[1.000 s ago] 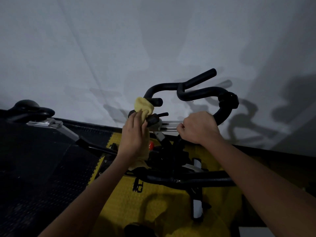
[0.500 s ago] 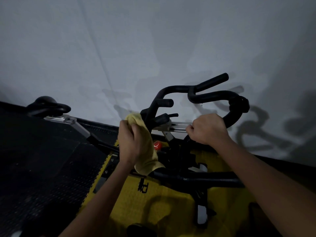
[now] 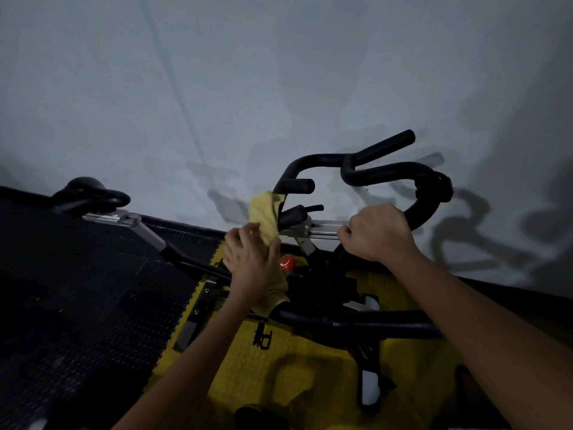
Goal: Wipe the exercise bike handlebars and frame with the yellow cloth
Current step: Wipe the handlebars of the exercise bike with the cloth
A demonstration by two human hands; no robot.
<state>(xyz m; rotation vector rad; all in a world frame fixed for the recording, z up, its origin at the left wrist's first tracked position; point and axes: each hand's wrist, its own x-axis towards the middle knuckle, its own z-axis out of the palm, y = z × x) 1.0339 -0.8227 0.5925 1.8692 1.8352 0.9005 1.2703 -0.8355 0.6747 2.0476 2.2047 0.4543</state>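
Since half a second ago, our left hand [image 3: 252, 262] has lifted the yellow cloth [image 3: 265, 218], gripping it against the handlebars [image 3: 313, 159]; our right hand [image 3: 376, 232] grips the near bar.

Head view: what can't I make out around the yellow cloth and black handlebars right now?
- Head view: the black handlebar section under the yellow cloth is covered by it; contact unclear.
- The left hand hides the cloth's middle.
- The right hand covers what it grips.
- The black bike frame blends into dim light; cleanliness unreadable.
- The bike's base is cut off by the bottom edge.
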